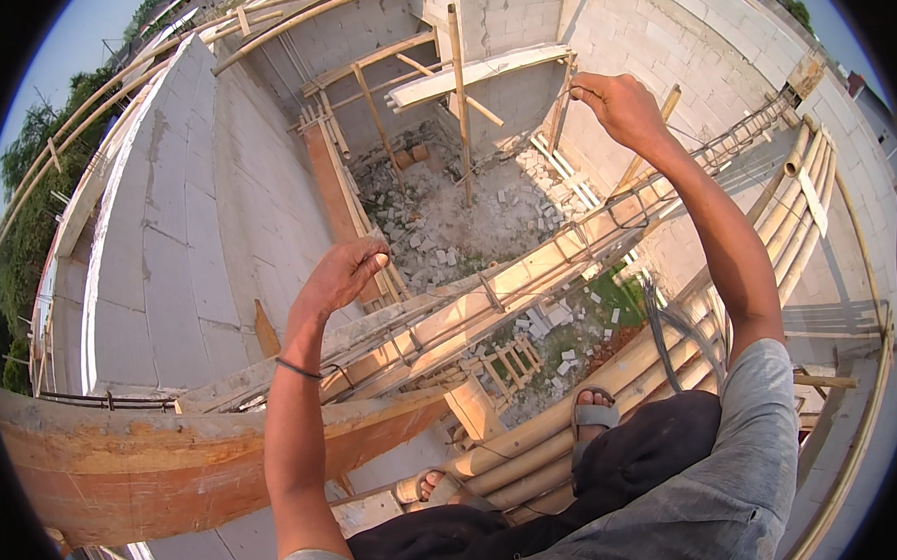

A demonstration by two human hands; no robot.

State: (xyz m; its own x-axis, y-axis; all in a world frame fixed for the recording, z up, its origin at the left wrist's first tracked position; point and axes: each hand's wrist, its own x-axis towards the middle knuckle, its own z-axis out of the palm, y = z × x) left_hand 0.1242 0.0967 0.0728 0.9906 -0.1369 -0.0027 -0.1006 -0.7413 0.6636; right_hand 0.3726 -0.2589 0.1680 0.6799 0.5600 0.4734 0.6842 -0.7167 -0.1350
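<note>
Both my arms reach forward over a long steel rebar cage [491, 292], which lies along a wooden formwork beam [433, 338] running from lower left to upper right. My left hand [343, 275] is raised above the near side of the cage, its fingers closed in a pinch. Higher and farther right, my right hand [616, 105] is pinched too, with the fingertips pointing left. Anything thin between the fingers of either hand is too small to make out. A bundle of grey wire [661, 341] hangs beside my right knee.
My sandalled feet stand on a platform of bamboo poles [536, 438], high above rubble-strewn ground [466, 224]. Pale block walls [182, 262] rise around. A curved plywood form [177, 472] lies at lower left. A plank scaffold [485, 73] stands across the pit.
</note>
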